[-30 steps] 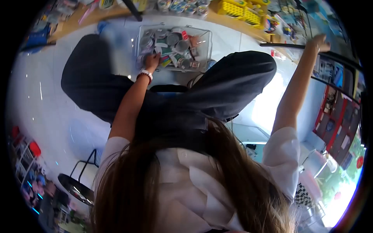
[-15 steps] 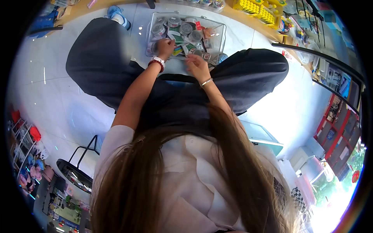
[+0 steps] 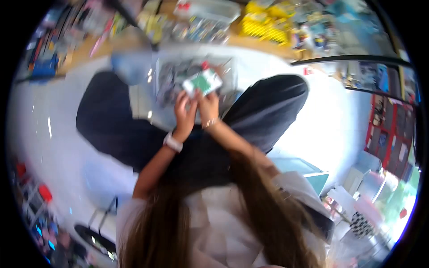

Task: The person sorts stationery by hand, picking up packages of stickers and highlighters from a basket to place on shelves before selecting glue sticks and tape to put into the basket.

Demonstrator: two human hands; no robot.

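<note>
Pinched by R hand (image 3: 208, 108) at near edge: card (image 3: 201, 82), prob light/bendy, edges best. L hand (image 3: 185, 115) adj, grip unclear.

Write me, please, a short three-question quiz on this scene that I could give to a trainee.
1. Which colours show on the flat item at the fingertips of the right hand?
A) red and black
B) green and white
C) blue and orange

2. True or false: the white band is on the wrist of the left hand.

3. Fill in the missing colour: beyond the bin, the racks on the wooden surface are ____.

Key: 1. B; 2. True; 3. yellow
</note>
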